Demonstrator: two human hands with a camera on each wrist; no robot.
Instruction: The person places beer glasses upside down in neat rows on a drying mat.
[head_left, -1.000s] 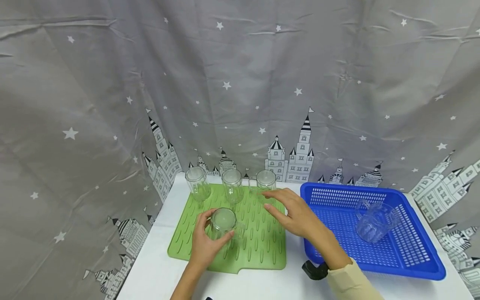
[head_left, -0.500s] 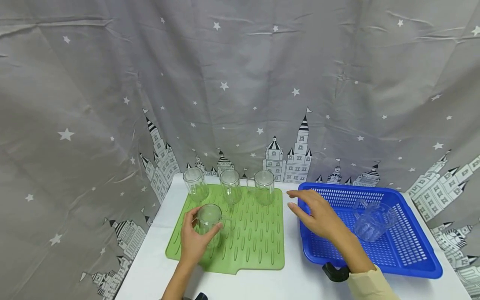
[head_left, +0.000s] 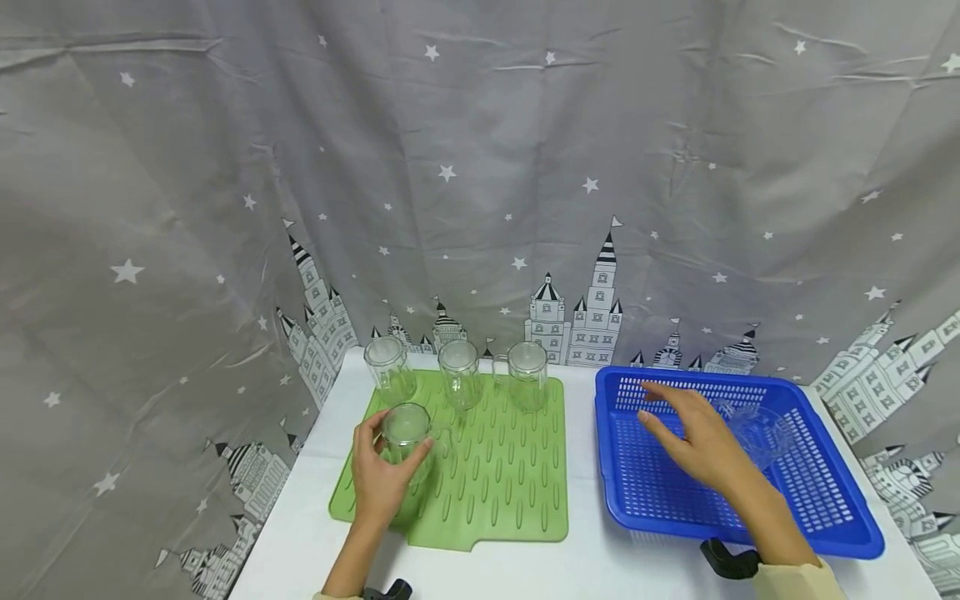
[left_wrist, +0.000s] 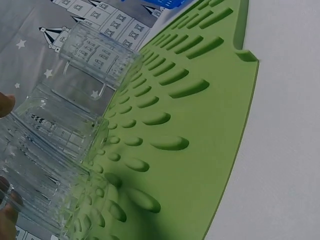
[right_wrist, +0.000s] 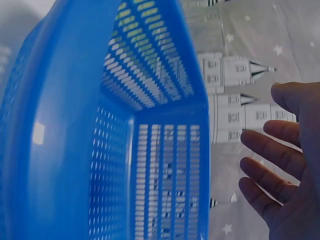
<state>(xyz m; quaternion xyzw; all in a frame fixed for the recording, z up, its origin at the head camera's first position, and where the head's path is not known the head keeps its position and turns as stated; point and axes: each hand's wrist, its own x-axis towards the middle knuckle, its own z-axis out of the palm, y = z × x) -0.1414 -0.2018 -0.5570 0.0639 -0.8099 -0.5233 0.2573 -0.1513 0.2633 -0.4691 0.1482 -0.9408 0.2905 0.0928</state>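
Note:
My left hand (head_left: 377, 479) holds a clear glass mug (head_left: 407, 427) on the near left part of the green ribbed mat (head_left: 517, 492), thumb on one side and fingers on the other. The mug's handle points right. In the left wrist view, fingertips show at the left edge against the glass. Behind it, a row of glass mugs stands along the mat's far edge: left (head_left: 391, 371), middle (head_left: 461, 375) and right (head_left: 528, 377). My right hand (head_left: 701, 442) is over the blue basket (head_left: 637, 483), fingers spread and holding nothing. It partly hides a glass mug (head_left: 765, 435) in the basket.
A white-covered table (head_left: 585, 508) lies under the mat and basket. The basket's raised perforated walls stand right of the mat. A grey curtain (head_left: 480, 167) printed with stars and castles hangs close behind the table. Black wrist straps (head_left: 729, 560) sit on both wrists.
My left hand has shifted the mug leftward across the mat. My right hand has moved right, from near the back right mug to over the basket.

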